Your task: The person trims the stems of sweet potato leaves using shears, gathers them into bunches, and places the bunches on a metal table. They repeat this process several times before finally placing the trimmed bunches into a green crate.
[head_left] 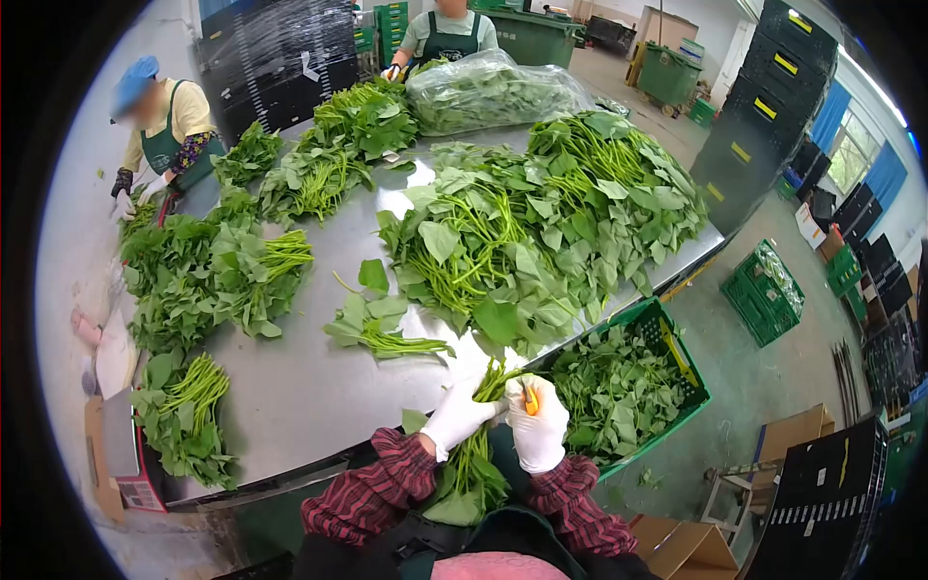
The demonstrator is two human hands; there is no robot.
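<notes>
My left hand [462, 416], in a white glove, is closed around a bunch of leafy greens [470, 474]. The stems point up toward the table, and the leaves hang down in front of my apron. Close beside the stems, my right hand [537, 422], also gloved in white, is closed on a small orange-handled cutter [531, 399]; its blade is not clear. On the table just beyond lies a small loose bundle of greens [391, 338]. Behind it spreads a large heap of leafy greens [474, 242].
A green crate [691, 411] holding greens stands against the table's right side. Tied bunches [193, 391] line the metal table's [290, 372] left side. A clear bag of greens [493, 92] lies at the far end. Two co-workers [174, 126] [449, 39] stand beyond. Cardboard boxes [686, 546] are at lower right.
</notes>
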